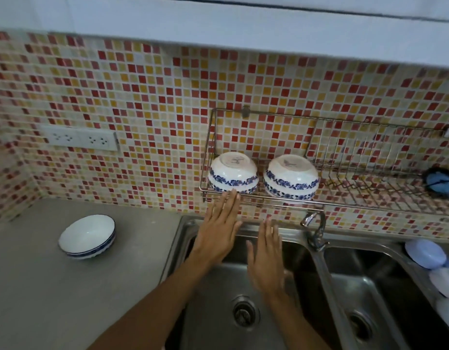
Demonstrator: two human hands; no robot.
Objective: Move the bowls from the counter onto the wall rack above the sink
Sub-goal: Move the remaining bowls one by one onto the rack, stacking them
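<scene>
Bowls [262, 175] sit upturned on the rack [344, 198], center frame; our left hand [218, 231] and right hand [265, 258] spread flat, holding nothing.

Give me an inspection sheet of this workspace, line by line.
Surface: grey counter left of a steel double sink.
Job's things: two bowls upside down on the wall rack, left bowl and right bowl; a stack of bowls upright on the counter.
Clutter: pale lids or dishes at the sink's right edge; blue item on the rack.
Grippers: left hand and right hand open, empty.
Cables: nothing seen.
Surroundings: mosaic tile wall, wall socket, tap.
</scene>
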